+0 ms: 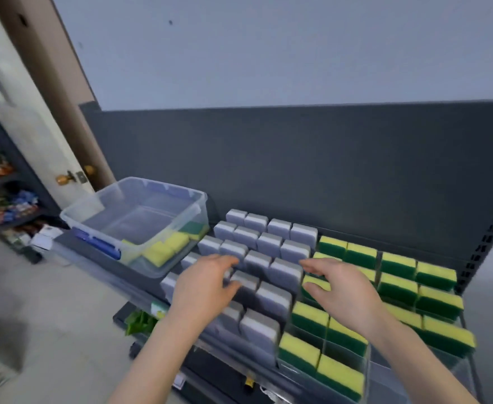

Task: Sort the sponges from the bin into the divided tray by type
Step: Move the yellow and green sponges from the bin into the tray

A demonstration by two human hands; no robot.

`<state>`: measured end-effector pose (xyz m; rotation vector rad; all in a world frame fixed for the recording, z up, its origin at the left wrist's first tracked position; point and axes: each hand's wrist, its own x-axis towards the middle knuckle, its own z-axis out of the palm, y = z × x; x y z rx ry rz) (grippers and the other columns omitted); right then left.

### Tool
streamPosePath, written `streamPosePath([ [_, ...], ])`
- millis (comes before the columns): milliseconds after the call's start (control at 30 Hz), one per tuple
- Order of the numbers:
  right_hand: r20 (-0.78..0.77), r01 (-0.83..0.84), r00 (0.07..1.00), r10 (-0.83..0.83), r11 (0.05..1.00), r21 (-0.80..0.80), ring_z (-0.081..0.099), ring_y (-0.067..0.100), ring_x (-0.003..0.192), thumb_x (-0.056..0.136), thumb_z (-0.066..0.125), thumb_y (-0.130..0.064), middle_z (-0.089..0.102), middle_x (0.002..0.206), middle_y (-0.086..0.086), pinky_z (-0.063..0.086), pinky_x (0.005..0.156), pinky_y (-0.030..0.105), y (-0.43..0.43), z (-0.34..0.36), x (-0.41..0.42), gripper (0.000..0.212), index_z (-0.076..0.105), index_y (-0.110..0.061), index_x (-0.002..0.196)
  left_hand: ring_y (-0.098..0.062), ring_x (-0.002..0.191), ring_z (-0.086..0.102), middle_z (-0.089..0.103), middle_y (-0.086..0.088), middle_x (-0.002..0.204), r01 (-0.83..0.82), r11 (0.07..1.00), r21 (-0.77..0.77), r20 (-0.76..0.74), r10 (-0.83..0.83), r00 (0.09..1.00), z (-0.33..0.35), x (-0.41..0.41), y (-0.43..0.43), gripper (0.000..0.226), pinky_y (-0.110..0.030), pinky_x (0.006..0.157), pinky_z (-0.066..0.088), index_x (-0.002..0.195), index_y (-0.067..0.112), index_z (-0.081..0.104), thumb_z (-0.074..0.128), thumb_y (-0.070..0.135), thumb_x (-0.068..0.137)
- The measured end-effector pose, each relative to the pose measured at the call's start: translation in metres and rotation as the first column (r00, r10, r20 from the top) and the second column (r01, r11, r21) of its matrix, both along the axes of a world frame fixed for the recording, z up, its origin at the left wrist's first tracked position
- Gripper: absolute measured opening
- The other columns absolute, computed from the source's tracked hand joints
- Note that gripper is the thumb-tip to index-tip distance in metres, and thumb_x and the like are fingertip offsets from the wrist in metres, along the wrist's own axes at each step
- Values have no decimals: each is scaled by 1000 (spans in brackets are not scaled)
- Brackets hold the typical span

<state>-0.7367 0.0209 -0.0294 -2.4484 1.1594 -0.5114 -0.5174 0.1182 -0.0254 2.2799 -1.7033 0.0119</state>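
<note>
A clear plastic bin [181,196] sits at the left on the shelf, with a few yellow-and-green sponges [166,249] in its near right corner. The divided tray [361,371] spreads to its right: grey-and-white sponges [280,243] stand in rows on its left side, yellow-and-green sponges [399,266] on its right side. My left hand [207,284] hovers over the grey sponges, fingers loosely spread, holding nothing. My right hand [341,287] hovers at the border between the two kinds, fingers relaxed and empty.
A dark grey back panel [297,164] rises behind the shelf. A door with a brass knob [64,179] and a rack of packaged goods [3,205] stand at the left. Bare floor [50,316] lies below left.
</note>
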Motion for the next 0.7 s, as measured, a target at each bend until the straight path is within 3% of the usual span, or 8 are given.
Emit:
streamPosePath([
  [233,-47,-89,995,90,996,23,51,6,122,91,56,-28,52,136,-12,42,103,23,24,6,97,45,48,-29,135,-12,112,56,59,13,125,-180,983,22,39,179,983,13,103,50,43,-32,84,50,129,37,54,59,44,88],
  [433,-66,-120,991,120,993,-6,51,5,121,92,54,-27,53,135,-14,39,99,19,45,21,185,42,50,-27,134,-12,116,55,59,13,127,-213,977,31,65,211,975,19,186,75,44,-34,90,50,128,36,54,60,46,85],
  [700,-72,-99,993,98,995,-5,53,7,117,91,55,-28,58,127,-14,45,96,25,73,10,278,42,51,-31,132,-11,111,56,60,13,121,-166,983,77,79,160,984,11,271,105,41,-33,86,50,128,36,54,58,45,87],
])
